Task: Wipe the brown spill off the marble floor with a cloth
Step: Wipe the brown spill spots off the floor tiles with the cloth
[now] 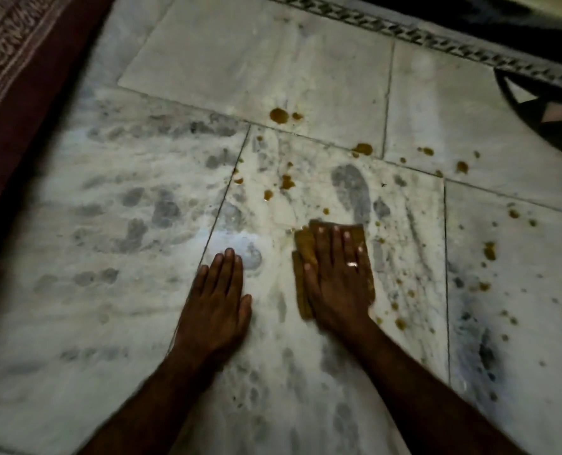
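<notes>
My right hand lies flat, fingers spread, pressing a folded brown cloth onto the white marble floor. The cloth shows around the fingers and along the hand's left side; most of it is under the palm. My left hand rests flat on the bare marble to the left, fingers together, holding nothing. Brown spill drops are scattered over the floor: a big one far ahead, others near a tile joint, small ones just beyond the cloth, and several to the right.
A dark red patterned rug runs along the left edge. A patterned dark border strip crosses the top right, with a black inlay motif at the right edge. Grey veins mark the marble tiles.
</notes>
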Tool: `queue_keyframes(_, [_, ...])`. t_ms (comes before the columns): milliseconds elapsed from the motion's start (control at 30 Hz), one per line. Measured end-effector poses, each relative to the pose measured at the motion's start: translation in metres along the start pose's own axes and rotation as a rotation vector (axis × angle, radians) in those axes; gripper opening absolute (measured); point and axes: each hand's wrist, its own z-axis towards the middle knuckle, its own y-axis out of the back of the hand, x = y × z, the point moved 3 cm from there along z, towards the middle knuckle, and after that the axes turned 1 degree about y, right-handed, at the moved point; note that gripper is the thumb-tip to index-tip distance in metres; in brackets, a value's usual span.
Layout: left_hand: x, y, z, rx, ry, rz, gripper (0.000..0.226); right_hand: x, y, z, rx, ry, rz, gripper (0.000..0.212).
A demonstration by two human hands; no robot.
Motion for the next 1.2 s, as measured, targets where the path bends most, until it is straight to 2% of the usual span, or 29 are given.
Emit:
queue_keyframes(133, [0.001, -0.001, 0.001, 0.005, 0.041, -0.049, 0.066, 0.046, -0.003, 0.029, 0.052, 0.220, 0.002, 0.066])
queue_keyframes(233, [0.000, 0.000, -0.002, 0.027, 0.058, -0.098, 0.065, 0.056, -0.003, -0.014, 0.021, 0.364, 0.015, 0.062])
queue_keyframes(333, [-0.014, -0.003, -0.017, 0.009, -0.010, -0.044, 0.066, 0.048, 0.000, -0.086, -0.031, 0.445, 0.019, 0.056])
queue_keyframes(433, [-0.049, -0.013, -0.039, -0.008, -0.135, -0.033, 0.066, 0.015, 0.000, -0.137, -0.042, 0.395, -0.038, 0.058])
queue_keyframes(500, [-0.070, -0.017, -0.043, 0.009, -0.155, -0.041, 0.068, -0.014, 0.000, -0.150, -0.023, 0.297, -0.055, 0.059])
queue_keyframes(700, [-0.081, -0.017, -0.034, 0.031, -0.130, -0.053, 0.071, -0.079, 0.005, -0.086, -0.036, -0.111, -0.026, 0.064])
queue_keyframes(767, [-0.082, -0.017, -0.035, 0.027, -0.136, -0.058, 0.070, -0.069, 0.004, -0.055, -0.004, -0.096, -0.028, 0.067])
queue_keyframes(867, [-0.082, -0.019, -0.036, -0.012, -0.144, -0.076, 0.066, -0.039, 0.001, -0.050, 0.029, 0.027, -0.051, 0.067])
queue_keyframes(1067, [-0.083, -0.021, -0.048, -0.053, -0.197, -0.052, 0.063, -0.016, 0.003, -0.180, -0.020, 0.278, -0.075, 0.061])
queue_keyframes(1133, [-0.094, -0.022, -0.059, -0.047, -0.262, -0.037, 0.065, -0.032, 0.002, -0.224, -0.009, 0.281, -0.093, 0.060])
queue_keyframes(1200, [-0.108, -0.025, -0.072, -0.015, -0.293, -0.044, 0.067, -0.065, 0.002, -0.248, 0.012, 0.159, -0.097, 0.061])
